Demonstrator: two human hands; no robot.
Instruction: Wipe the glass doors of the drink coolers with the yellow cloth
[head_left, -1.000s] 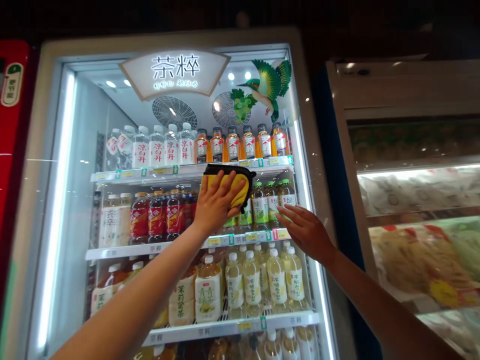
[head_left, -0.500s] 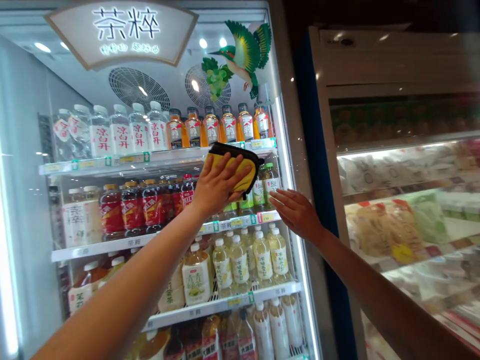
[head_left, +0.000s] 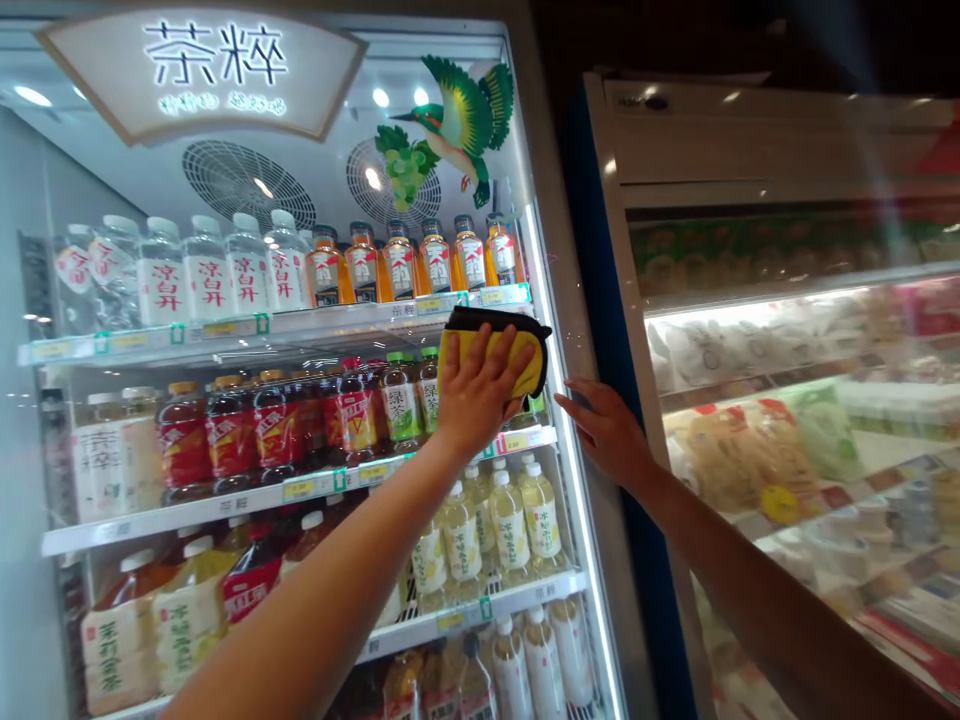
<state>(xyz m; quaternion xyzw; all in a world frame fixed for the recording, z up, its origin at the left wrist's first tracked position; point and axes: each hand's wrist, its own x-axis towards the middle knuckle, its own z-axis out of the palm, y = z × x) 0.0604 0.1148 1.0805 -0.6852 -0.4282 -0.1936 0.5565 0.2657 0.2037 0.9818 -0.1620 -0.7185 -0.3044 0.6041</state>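
Fridge glass (head_left: pixel 360 340): L hand (head_left: pixel 478 395) splayed on cloth (head_left: pixel 538 362), shifted rt; R hand (head_left: pixel 606 430) empty.

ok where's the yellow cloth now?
Head view, near the centre: the yellow cloth is under the left hand, below the bird picture and left of the right hand.

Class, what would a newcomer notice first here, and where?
Probably the glowing fan-shaped sign at upper left on the drinks cooler. Next, perhaps, the green bird picture at its upper right. Mid-picture, a yellow, black-edged cloth stands out under the left hand.
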